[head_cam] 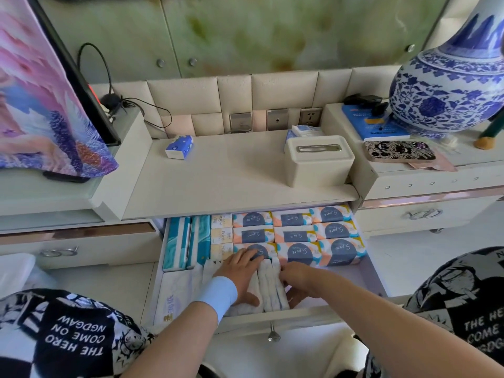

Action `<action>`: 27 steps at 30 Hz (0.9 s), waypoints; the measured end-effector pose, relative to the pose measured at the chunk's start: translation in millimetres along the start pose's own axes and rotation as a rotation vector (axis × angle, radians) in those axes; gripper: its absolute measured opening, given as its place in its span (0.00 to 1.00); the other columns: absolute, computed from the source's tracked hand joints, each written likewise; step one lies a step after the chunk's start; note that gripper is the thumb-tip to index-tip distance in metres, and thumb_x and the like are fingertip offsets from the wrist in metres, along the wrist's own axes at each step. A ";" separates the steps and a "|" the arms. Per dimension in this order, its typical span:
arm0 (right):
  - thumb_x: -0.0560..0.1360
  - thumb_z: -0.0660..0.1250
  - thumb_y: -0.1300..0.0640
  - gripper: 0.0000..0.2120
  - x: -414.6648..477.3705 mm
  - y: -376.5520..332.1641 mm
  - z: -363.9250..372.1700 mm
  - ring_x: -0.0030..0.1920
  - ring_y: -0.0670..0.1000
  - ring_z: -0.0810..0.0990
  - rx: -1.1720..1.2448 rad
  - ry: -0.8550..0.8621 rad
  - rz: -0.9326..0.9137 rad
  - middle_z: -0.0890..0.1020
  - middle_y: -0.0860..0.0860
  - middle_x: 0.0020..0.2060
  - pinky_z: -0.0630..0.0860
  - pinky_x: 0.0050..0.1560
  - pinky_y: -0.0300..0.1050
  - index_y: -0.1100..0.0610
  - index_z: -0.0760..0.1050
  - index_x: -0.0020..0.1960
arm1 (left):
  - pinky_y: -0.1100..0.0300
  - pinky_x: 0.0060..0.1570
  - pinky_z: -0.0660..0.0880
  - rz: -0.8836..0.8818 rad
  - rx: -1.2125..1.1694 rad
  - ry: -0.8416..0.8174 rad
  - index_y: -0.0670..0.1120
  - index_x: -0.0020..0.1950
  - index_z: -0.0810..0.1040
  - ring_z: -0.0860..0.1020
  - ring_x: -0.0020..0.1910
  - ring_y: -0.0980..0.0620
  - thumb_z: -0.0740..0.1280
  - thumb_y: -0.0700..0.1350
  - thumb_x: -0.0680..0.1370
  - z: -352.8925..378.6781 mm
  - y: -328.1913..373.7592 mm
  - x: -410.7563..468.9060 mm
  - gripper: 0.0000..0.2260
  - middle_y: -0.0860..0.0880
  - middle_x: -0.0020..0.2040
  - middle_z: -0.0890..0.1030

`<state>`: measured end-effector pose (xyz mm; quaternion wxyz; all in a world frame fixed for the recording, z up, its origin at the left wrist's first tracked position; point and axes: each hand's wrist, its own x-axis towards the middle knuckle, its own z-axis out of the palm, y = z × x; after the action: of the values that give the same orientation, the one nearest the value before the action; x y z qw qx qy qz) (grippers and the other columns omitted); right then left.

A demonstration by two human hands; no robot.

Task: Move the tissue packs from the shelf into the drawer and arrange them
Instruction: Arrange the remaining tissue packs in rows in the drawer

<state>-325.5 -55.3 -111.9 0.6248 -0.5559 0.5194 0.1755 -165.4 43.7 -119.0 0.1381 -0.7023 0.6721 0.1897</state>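
White soft tissue packs [270,285] at the white drawer's [341,309] front were squeezed between the flat-fingered left hand [241,271] and right hand [297,278], seemingly for alignment.

You have only 1 view, from the camera on your head. It faces forward and tilts steeply down, so the open drawer [357,279] sits close beneath you in the lower half, the shelf [231,173] crosses mid-frame, and the green-veined wall panels [245,31] fill the top. The wide lens bows the edges.
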 end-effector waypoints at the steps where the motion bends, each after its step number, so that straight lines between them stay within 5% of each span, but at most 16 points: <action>1: 0.83 0.51 0.60 0.17 1.2 0.2 2.9 0.47 0.58 0.85 -0.039 0.016 -0.002 0.80 0.57 0.55 0.84 0.43 0.53 0.56 0.68 0.70 | 0.48 0.77 0.44 -0.008 -0.009 -0.014 0.50 0.80 0.42 0.41 0.79 0.46 0.68 0.65 0.73 0.4 -1.6 -0.3 0.48 0.50 0.81 0.42; 7: 0.82 0.51 0.51 0.23 3.4 -4.3 3.9 0.45 0.58 0.85 -0.125 0.098 0.085 0.78 0.58 0.60 0.85 0.42 0.52 0.55 0.60 0.76 | 0.40 0.74 0.34 -0.204 -0.084 0.038 0.57 0.79 0.37 0.32 0.77 0.49 0.53 0.69 0.77 3.3 -18.1 -8.0 0.38 0.52 0.79 0.32; 14: 0.82 0.52 0.54 0.18 10.4 -0.6 22.4 0.53 0.60 0.84 0.096 0.024 0.087 0.81 0.56 0.58 0.82 0.53 0.60 0.53 0.66 0.71 | 0.39 0.72 0.32 -0.223 -0.130 -0.060 0.57 0.77 0.30 0.29 0.76 0.47 0.61 0.78 0.64 18.9 -31.3 -23.7 0.56 0.53 0.76 0.27; 20: 0.84 0.47 0.51 0.19 3.0 -5.1 26.6 0.50 0.52 0.82 -0.229 0.069 0.005 0.80 0.54 0.58 0.81 0.56 0.48 0.53 0.65 0.71 | 0.36 0.71 0.32 -0.148 -0.091 -0.030 0.62 0.75 0.28 0.27 0.75 0.48 0.61 0.77 0.67 22.8 -29.1 -24.7 0.52 0.52 0.76 0.26; 27: 0.83 0.50 0.55 0.23 0.4 -15.6 13.5 0.45 0.57 0.86 -0.312 0.057 -0.010 0.77 0.58 0.60 0.85 0.44 0.53 0.54 0.56 0.77 | 0.37 0.73 0.35 -0.174 -0.055 -0.126 0.61 0.77 0.32 0.32 0.77 0.47 0.60 0.77 0.67 9.0 -31.1 -18.2 0.52 0.51 0.79 0.32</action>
<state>-306.8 -48.6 -106.4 0.5168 -0.6536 0.5004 0.2353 -135.6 65.8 -120.7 0.1766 -0.7481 0.5932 0.2394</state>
